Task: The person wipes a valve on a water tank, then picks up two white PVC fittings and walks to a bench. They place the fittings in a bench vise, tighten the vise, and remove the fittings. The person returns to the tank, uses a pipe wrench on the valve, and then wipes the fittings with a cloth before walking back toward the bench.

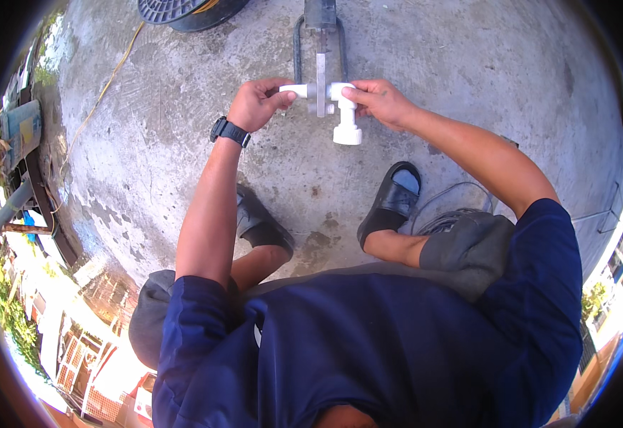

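Both my hands are out in front of me over the concrete floor, closed on white plastic pipe parts. My left hand (258,102) pinches a short white pipe (297,90) between thumb and fingers. Across from it, my right hand (379,102) grips a white pipe elbow (341,92), whose lower leg ends in a wider ribbed white fitting (348,135). Between the two parts stands a narrow pale strip (320,64); the pipe and elbow meet it from opposite sides. Whether they join through it I cannot tell.
Beyond my hands is a grey metal stand (320,16) with bent tube legs. A dark round tub with a grid lid (172,10) sits far left, near a yellow cord (104,89). Coiled grey cable (454,220) lies beside my right foot. Clutter lines the left edge.
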`<state>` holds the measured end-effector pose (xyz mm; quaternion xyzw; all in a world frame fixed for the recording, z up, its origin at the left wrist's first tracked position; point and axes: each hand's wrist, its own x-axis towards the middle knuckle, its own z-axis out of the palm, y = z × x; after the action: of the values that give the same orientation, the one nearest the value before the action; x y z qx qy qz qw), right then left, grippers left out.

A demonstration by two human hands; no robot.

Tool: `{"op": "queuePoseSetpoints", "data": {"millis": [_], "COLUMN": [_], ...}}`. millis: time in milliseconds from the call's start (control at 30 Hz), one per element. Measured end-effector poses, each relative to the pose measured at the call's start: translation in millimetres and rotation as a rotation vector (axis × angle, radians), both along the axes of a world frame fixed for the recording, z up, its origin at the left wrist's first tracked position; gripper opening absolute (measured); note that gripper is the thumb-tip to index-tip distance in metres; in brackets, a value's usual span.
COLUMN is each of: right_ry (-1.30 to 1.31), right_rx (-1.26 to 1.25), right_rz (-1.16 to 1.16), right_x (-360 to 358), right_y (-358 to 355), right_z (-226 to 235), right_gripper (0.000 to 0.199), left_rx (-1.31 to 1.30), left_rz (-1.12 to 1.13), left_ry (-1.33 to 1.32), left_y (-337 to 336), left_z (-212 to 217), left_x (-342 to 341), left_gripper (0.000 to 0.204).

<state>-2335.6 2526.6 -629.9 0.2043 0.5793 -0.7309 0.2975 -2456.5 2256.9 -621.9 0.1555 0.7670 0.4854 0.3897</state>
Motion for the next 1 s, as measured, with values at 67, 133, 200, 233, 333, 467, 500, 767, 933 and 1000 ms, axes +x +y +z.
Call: {"op": "queuePoseSetpoints", "data": {"millis": [67, 133, 200, 233, 333, 467, 500, 767, 933, 1000], "right_ry": [-0.014, -0.025, -0.038, -0.046, -0.079, -0.107, -0.119, -0.214, -0.261, -0.288], "right_rx": [-0.040, -0.049, -0.053, -0.051, -0.049, -0.065, -0.062, -0.095, -0.137, -0.154], "right_rz": [-0.018, -0.023, -0.021, -0.018, -0.021, -0.025, -0.020, -0.043, -0.074, -0.081], "right_x": [-1.0, -2.2, -3.3, -3.8, -5.6, -8.1, -8.9, -13.5, -18.2, -21.3], "right_y": [0.4, 0.5, 0.3, 0.1, -0.2, -0.8, -0.9, -2.2, -3.0, -3.6], "right_z": [0.3, 0.8, 1.9, 2.6, 5.7, 9.9, 10.8, 13.9, 17.5, 19.1], "right_gripper": [0.044, 0.044, 0.043, 0.043, 0.042, 0.043, 0.043, 0.045, 0.043, 0.041], "left_rx": [0.020, 0.038, 0.036, 0.031, 0.020, 0.001, 0.007, 0.037, 0.099, 0.124], "left_rz": [0.010, 0.018, 0.024, 0.022, 0.029, 0.063, 0.061, 0.028, 0.107, 0.137], "left_ry": [-0.059, -0.101, -0.130, -0.138, -0.182, -0.249, -0.257, -0.248, -0.235, -0.233], "left_y": [1.4, 2.3, 2.6, 2.7, 3.5, 4.9, 5.2, 5.2, 5.2, 5.9], "left_z": [-0.5, -1.2, -1.9, -2.4, -4.0, -4.6, -4.4, -7.0, -10.7, -10.8], "left_x": [-1.5, -2.7, -3.8, -4.3, -4.9, -5.3, -5.7, -8.8, -0.9, 2.1], "left_gripper": [0.035, 0.034, 0.034, 0.034, 0.035, 0.035, 0.035, 0.035, 0.034, 0.033]}}
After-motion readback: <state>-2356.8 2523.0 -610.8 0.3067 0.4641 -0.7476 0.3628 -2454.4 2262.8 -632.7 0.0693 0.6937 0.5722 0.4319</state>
